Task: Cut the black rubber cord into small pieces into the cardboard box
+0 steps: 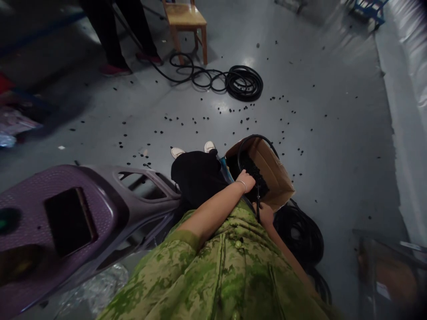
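Observation:
My left hand (247,180), with a thin bracelet at the wrist, is closed over the mouth of a cardboard box (275,173). A black cable (258,136) arcs over the box's far edge and runs down to this hand, which grips it. Close to my body, my right hand (264,213) is closed around a dark, thin length that looks like the same cable, with a small shiny spot between the hands. Inside the box lies a heap of small black pieces (262,180); their exact kind is too small to tell.
A purple plastic stool (110,195) on my left bears a phone (70,221). Coiled black cable (296,231) lies right of the box, another coil (245,83) ahead near a wooden chair (187,15). Small black rings dot the floor. Another person's legs (116,31) stand at upper left.

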A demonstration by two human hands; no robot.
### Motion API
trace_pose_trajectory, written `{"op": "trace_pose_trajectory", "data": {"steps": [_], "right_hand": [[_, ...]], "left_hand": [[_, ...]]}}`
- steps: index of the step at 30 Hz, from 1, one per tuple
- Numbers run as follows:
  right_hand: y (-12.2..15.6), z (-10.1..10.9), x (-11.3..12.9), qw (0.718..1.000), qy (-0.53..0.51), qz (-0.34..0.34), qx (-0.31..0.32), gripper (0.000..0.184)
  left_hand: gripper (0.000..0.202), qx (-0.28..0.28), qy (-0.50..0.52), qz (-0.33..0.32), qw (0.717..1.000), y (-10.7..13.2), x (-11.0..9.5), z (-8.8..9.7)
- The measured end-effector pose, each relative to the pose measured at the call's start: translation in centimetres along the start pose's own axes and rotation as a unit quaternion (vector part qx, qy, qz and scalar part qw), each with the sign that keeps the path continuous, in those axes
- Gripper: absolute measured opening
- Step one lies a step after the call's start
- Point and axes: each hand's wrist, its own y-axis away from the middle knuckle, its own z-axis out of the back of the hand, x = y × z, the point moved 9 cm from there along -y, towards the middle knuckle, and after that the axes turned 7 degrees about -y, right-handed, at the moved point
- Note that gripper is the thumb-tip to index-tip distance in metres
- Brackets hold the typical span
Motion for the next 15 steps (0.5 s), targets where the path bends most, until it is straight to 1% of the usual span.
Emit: {"op": "trace_pose_trajectory", "data": {"steps": [4,8,10,13,15], "right_hand": [[-0.2,-0.1,-0.2,1.0,0.001,0.024,-0.016,0.044],[-0.3,0.1,-0.9,0.997,-0.051,0.027,-0.043,0.042],[-0.3,0.3,-1.6,0.995,-0.091,0.025,-0.042,0.041],[0.3,0.4,-3.8,0.983,-0.181,-0.02,-0.013,0.04],[1.3,0.7,-5.7,0.961,-0.272,-0.058,-0.006,0.04]], "left_hand": [[0.018,-0.002,-0.007,-0.006,1.0,0.0,-0.2,0.1],[0.018,-0.007,0.002,0.01,1.0,-0.1,0.1,0.2],[0.018,-0.012,0.013,0.016,1.0,-0.1,0.3,0.2],[0.02,-0.017,0.025,0.026,0.999,0.1,0.7,0.4],[0.022,-0.025,0.034,0.041,0.998,0.3,1.0,0.7]]}}
